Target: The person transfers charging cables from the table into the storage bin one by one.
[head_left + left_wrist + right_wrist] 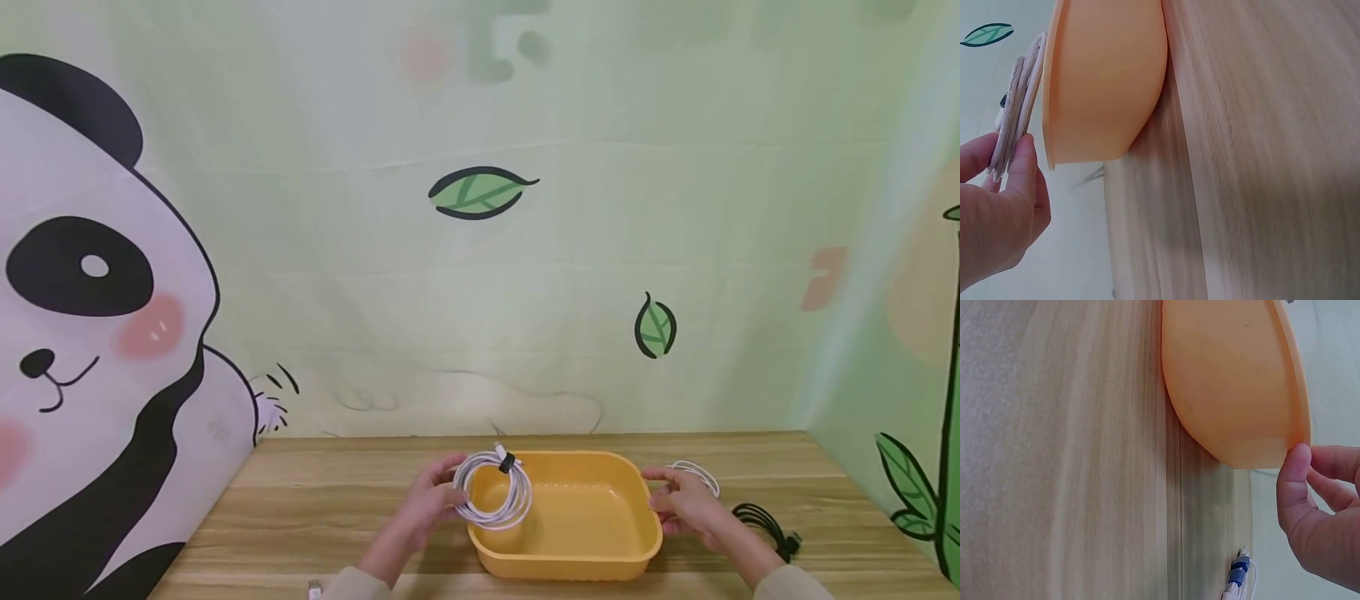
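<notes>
My left hand (423, 510) holds a coiled white cable (522, 498) between thumb and fingers. A black strap (507, 462) binds the coil at its top. In the head view the coil overlaps the left end of a yellow plastic bin (566, 568); the left wrist view shows it edge-on beside the bin's rim (1049, 119). At the bin's other end, my right hand (692, 504) pinches the rim, the thumb (1295, 472) on the outer wall. The bin sits on the table, its visible floor bare.
Right of the bin, behind my right hand, lies another white cable (705, 477), with a blue tie (1239, 569) in the right wrist view. A black cable bundle (759, 518) lies near my right forearm. A cable plug (314, 590) shows at the bottom left. A printed cloth wall (360, 292) borders the wooden table (337, 479).
</notes>
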### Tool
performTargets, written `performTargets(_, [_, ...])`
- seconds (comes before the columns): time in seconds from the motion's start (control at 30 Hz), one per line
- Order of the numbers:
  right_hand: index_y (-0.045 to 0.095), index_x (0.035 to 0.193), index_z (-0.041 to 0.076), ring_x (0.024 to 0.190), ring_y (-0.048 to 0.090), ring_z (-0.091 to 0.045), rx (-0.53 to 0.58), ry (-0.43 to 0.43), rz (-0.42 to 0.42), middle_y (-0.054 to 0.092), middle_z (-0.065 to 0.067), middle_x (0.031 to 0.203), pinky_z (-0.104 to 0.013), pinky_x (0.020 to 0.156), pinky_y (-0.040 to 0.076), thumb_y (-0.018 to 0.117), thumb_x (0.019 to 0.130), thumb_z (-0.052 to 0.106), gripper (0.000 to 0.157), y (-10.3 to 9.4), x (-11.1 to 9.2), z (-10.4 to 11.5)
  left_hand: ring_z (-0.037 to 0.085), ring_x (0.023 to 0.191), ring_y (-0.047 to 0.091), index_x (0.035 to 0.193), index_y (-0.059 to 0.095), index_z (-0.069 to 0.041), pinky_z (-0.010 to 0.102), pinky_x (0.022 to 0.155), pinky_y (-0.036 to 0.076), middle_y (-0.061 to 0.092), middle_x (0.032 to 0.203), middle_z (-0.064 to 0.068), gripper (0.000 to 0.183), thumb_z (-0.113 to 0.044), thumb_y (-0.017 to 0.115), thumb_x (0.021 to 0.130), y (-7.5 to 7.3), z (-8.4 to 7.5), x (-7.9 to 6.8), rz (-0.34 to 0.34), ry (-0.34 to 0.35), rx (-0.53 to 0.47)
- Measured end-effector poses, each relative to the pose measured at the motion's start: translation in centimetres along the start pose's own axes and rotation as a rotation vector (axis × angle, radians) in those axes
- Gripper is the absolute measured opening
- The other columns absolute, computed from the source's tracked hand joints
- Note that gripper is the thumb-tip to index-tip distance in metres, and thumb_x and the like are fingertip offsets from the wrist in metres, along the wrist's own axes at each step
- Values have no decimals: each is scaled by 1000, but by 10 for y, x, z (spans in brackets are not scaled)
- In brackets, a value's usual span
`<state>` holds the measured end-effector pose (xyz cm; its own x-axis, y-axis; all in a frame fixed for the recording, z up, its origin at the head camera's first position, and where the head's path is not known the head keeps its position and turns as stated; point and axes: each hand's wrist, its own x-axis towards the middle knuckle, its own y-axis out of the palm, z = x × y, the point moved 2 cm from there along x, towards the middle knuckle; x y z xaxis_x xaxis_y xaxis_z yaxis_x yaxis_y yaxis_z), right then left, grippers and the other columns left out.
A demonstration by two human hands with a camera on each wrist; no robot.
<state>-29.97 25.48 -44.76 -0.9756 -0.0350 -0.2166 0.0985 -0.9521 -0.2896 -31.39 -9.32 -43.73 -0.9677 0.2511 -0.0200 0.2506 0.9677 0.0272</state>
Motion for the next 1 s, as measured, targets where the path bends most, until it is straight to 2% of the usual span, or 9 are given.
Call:
performTargets(0.53, [35,129,-5,52,48,-12,1,-3,-3,49,-8,78,-25,49,49,50,79,-4,52,1,0,-1,20,82,54,131,33,3,31,71,52,38,122,28,60,10,51,74,12,0,1,13,-20,6])
performTargets(1.0, [36,128,-5,54,48,-13,-6,-1,-7,48,-8,78,-25,49,49,50,79,-4,51,1,-2,2,17,77,53,129,37,4,27,65,52,44,115,25,58,12,50,73,20,-3,5,-48,-22,45])
